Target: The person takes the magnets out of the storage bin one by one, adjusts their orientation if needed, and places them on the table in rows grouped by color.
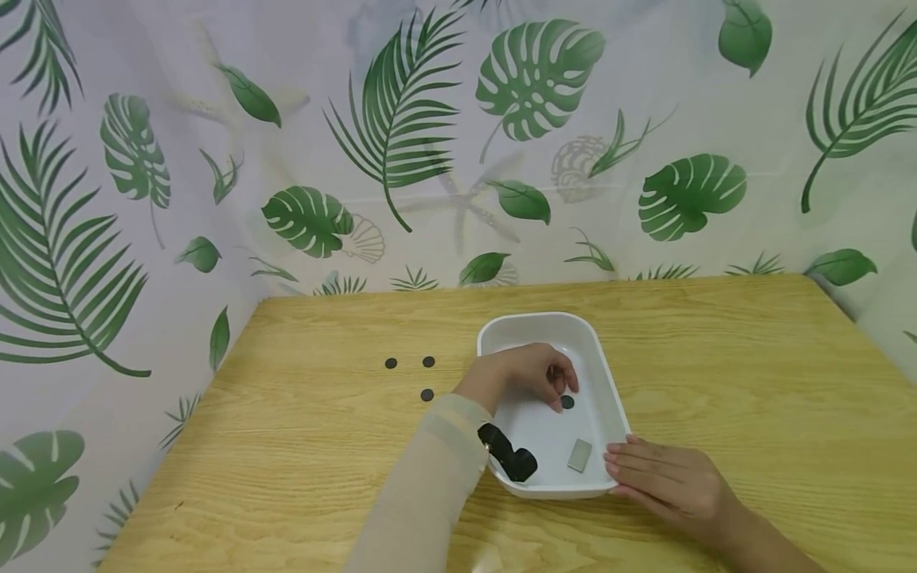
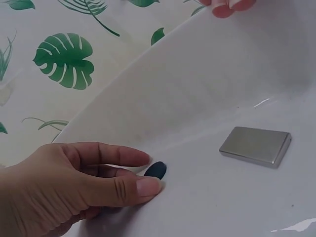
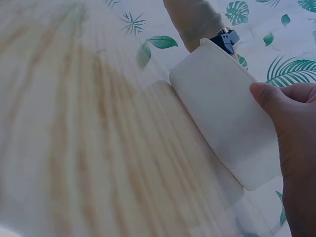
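Observation:
Inside a white plastic tray, my left hand has its thumb and index finger at opposite sides of a small black disc, pinching it near the tray floor. A silvery rectangular block lies flat on that floor, nearer the tray's front right corner and apart from the hand. My right hand grips the tray's right rim near the front corner. In the right wrist view its thumb presses the outer wall, while the left wrist view shows its fingertips over the rim.
Three more black discs lie on the wooden table left of the tray: one disc far left, another disc beside it, and a nearer disc. A leaf-patterned cloth hangs behind the table.

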`<action>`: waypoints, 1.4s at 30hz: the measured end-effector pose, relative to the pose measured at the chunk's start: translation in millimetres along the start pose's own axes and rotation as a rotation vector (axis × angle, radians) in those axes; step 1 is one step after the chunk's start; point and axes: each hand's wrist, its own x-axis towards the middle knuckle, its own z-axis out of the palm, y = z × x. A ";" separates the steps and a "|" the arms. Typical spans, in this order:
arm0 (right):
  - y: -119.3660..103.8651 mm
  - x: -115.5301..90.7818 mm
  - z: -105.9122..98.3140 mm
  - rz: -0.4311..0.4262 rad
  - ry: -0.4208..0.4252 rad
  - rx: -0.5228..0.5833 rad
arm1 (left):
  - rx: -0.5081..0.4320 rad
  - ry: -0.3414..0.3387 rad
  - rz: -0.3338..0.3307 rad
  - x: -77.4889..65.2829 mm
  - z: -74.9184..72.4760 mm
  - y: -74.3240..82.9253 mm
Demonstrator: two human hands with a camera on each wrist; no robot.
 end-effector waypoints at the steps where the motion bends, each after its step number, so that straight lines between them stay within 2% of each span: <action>1: 0.1 0.6 0.4 -0.001 0.000 0.002 | -0.005 0.000 0.004 -0.1 0.1 -0.2; 7: -0.1 3.9 1.3 0.004 -0.003 0.003 | -0.001 -0.013 0.011 0.0 1.2 0.7; 15: -1.9 6.7 0.9 0.015 -0.001 0.002 | 0.043 0.010 -0.026 -1.0 3.4 3.3; 21: -2.2 6.3 0.1 0.015 -0.001 0.005 | 0.084 0.056 -0.035 -1.3 3.2 7.0; 28: -2.1 3.1 -1.1 0.019 -0.016 -0.008 | 0.112 0.157 0.049 -3.3 0.6 5.4; 33: -2.0 2.1 -1.2 0.017 -0.023 -0.010 | 0.123 0.222 0.077 -6.9 -1.9 6.4; 36: -1.5 2.3 -1.9 0.015 -0.020 -0.013 | 0.094 0.255 0.101 -7.9 -4.5 8.2; 42: -1.8 1.7 -3.6 0.014 -0.023 -0.020 | -0.042 0.346 0.122 -11.4 -9.1 8.9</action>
